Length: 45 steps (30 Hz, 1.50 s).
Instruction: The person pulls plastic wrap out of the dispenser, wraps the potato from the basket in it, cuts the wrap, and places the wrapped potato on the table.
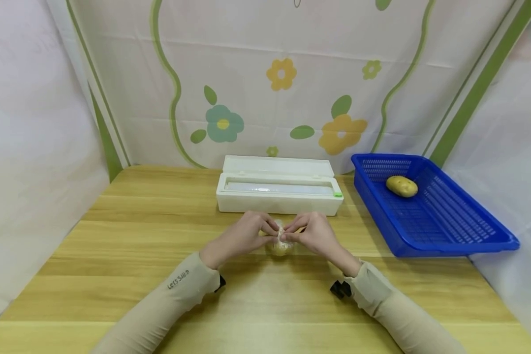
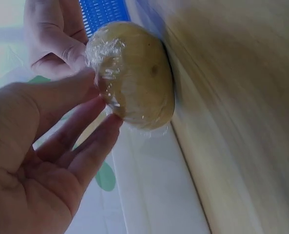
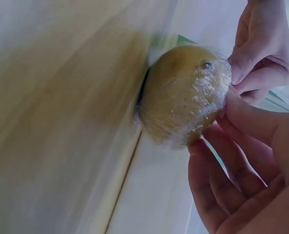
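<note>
Yellow, spotted potato [image 2: 143,78] shows through crinkled film [image 3: 205,100] pinched by left hand [image 1: 249,233] and right hand [image 1: 314,235].

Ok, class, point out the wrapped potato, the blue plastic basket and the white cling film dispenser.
Wrapped potato [image 2: 137,75], left wrist view: middle of its visible side.
Blue plastic basket [image 1: 409,216], head view: bare part of its floor.
White cling film dispenser [image 1: 278,202], head view: its front wall.

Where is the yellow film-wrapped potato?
In the head view, the potato is below centre, between left hand and right hand, in front of the long white box.
</note>
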Available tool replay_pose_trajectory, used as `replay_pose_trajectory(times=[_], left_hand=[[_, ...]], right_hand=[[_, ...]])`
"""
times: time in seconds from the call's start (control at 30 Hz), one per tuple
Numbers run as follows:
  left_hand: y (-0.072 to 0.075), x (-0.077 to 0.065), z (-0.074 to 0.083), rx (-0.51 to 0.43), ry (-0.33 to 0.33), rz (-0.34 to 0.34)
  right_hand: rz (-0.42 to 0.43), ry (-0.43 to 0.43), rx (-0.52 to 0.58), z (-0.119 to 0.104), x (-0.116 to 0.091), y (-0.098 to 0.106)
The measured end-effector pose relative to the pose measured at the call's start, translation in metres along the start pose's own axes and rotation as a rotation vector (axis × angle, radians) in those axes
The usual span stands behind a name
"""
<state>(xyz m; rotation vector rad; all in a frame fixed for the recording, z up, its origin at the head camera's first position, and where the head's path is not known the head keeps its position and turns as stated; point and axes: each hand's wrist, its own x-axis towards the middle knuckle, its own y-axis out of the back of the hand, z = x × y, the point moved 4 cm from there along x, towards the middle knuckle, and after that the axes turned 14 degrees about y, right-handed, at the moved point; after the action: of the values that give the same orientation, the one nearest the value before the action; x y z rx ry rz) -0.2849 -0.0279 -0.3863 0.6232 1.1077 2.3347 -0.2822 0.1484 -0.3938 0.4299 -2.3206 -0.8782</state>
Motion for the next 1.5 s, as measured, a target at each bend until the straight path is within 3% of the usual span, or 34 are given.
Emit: replay_pose_trajectory(times=[0.17,0.33,0.67,1.13,1.27,1.5], left_hand=[[-0.001,0.0,0.0,-0.023,0.026,0.077],[-0.001,0.0,0.001,-0.055,0.061,0.109],[-0.002,0.002,0.0,-0.066,0.085,0.101],[-0.002,0.0,0.0,-0.075,0.085,0.092],[0.0,-0.001,0.001,-0.081,0.07,0.1],[-0.002,0.003,-0.002,-0.003,-0.018,0.084]], right_hand=[[-0.053,0.044,-0.006,0.0,0.0,0.0],[-0.089,0.045,-0.018,0.001,0.001,0.001],[-0.098,0.022,-0.007,0.002,0.001,0.005],[-0.025,0.03,-0.035,-0.004,-0.002,0.002],[-0.021,0.047,-0.039,-0.005,-0.002,0.001],[-0.094,0.193,-0.064,-0.011,0.002,0.003]])
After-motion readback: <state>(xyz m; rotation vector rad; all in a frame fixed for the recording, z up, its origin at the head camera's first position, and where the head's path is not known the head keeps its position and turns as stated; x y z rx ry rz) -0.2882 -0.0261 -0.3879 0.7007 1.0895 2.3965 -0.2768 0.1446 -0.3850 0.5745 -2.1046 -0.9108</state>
